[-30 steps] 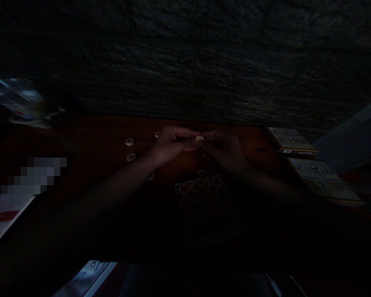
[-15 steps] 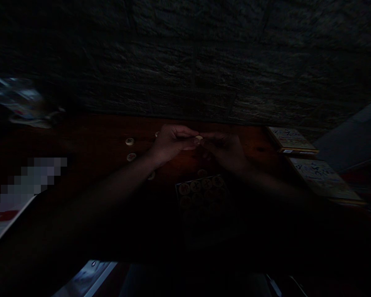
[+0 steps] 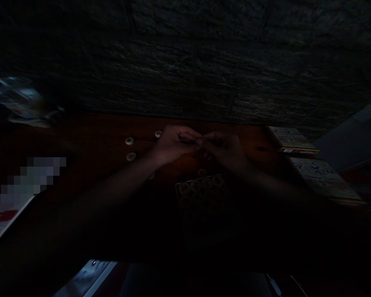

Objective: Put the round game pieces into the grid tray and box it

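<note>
My left hand [image 3: 173, 142] and my right hand [image 3: 224, 148] meet above the table, fingertips pinched together. Between them is a xiangqi piece, now almost wholly covered by fingers and thumbs. Just below my hands lies a box of round xiangqi pieces [image 3: 195, 185], its upper row readable and the lower ones sunk in shadow. One loose piece [image 3: 202, 171] rests at the box's far edge. Left of my left hand, other pieces lie on the wood: one with dark marking [image 3: 129, 141], one with red marking [image 3: 131, 156], and one [image 3: 158, 134] beside my wrist.
Two flat printed boxes [image 3: 292, 139] [image 3: 324, 177] lie at the right of the wooden table [image 3: 95, 128]. A clear plastic cup with a straw [image 3: 24, 99] stands at the far left, above a blurred-out flat item [image 3: 10, 214]. A rough stone wall [image 3: 185, 66] closes off the back.
The pale piece that showed between my fingertips is now covered by them. My hands stay in nearly the same place, and the pieces on the table have not moved.
</note>
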The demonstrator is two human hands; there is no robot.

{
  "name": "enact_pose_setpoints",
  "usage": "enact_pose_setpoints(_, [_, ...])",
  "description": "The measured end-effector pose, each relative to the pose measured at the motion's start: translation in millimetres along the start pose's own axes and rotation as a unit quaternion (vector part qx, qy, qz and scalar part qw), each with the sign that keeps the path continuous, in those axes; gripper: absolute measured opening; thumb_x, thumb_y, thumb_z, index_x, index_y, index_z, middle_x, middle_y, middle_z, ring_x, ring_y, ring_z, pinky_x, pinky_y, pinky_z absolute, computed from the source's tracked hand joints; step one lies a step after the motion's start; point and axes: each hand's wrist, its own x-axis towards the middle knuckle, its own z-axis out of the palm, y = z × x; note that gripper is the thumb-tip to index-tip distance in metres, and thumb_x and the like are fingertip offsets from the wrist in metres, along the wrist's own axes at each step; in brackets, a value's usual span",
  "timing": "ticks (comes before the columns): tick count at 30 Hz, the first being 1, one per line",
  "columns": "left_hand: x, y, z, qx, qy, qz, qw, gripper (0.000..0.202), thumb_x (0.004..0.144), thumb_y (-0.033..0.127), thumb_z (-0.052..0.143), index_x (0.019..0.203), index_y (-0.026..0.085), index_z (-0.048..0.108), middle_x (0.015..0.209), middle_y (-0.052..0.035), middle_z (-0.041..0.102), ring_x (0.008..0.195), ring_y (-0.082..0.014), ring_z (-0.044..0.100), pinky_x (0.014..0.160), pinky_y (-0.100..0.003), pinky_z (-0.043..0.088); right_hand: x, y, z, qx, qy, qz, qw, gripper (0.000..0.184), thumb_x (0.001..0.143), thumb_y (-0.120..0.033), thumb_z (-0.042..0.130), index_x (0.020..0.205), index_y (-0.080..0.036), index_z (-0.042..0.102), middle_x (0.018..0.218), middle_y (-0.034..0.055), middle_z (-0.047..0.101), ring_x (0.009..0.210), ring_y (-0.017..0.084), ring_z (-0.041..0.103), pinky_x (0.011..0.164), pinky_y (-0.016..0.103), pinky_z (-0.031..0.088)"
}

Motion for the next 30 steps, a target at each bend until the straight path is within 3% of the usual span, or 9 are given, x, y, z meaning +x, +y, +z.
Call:
enact_pose_setpoints(9, [-2.1, 1.4, 3.4, -0.003, -0.017, 0.001, 1.000, 0.029, 0.070, 0.017, 0.095, 0.095, 0.015, 0.080, 0.087, -0.0061, 0.084, 0.079, -0.0189, 0.080, 0.076, -0.029, 0.063, 1.4, -2.1, 0.3, -0.001, -0.014, 0.003, 1.000, 0.047, 0.079, -0.066, 0.090, 0.081, -0.020, 0.078, 0.072, 0.0035, 0.079, 0.057, 0.014, 0.068, 0.055, 0.027, 0.055])
enact_pose_setpoints(19, [0.2, 3.3, 0.9, -0.026, 0.038, -0.040, 0.998, 0.032, 0.070, 0.017, 0.096, 0.100, 0.015, 0.084, 0.101, -0.0094, 0.086, 0.094, -0.0226, 0.082, 0.090, -0.036, 0.065, 3.1, 5.0, 0.2, 0.036, 0.004, 0.001, 0.999, 0.046, 0.078, -0.058, 0.094, 0.103, -0.021, 0.082, 0.087, 0.0049, 0.083, 0.060, 0.016, 0.070, 0.054, 0.030, 0.058])
enact_pose_setpoints(23, [-0.6, 3.4, 1.8, -0.091, 0.045, -0.077, 0.992, 0.033, 0.075, 0.029, 0.098, 0.102, 0.015, 0.085, 0.109, -0.0115, 0.086, 0.102, -0.0261, 0.082, 0.097, -0.043, 0.066, 3.6, 8.2, -0.9, 0.052, 0.005, 0.000, 0.999, 0.043, 0.077, -0.052, 0.096, 0.104, -0.023, 0.082, 0.092, 0.0042, 0.084, 0.061, 0.015, 0.070, 0.055, 0.030, 0.059])
enact_pose_setpoints(30, [-0.6, 2.0, 2.2, -0.120, 0.038, -0.090, 0.988, 0.035, 0.075, 0.037, 0.099, 0.100, 0.016, 0.086, 0.104, -0.0104, 0.086, 0.099, -0.0259, 0.083, 0.102, -0.047, 0.066, 3.2, 9.5, -0.1, 0.052, 0.004, -0.033, 0.998, 0.040, 0.079, -0.050, 0.095, 0.105, -0.022, 0.081, 0.091, 0.0035, 0.082, 0.060, 0.014, 0.068, 0.055, 0.029, 0.059])
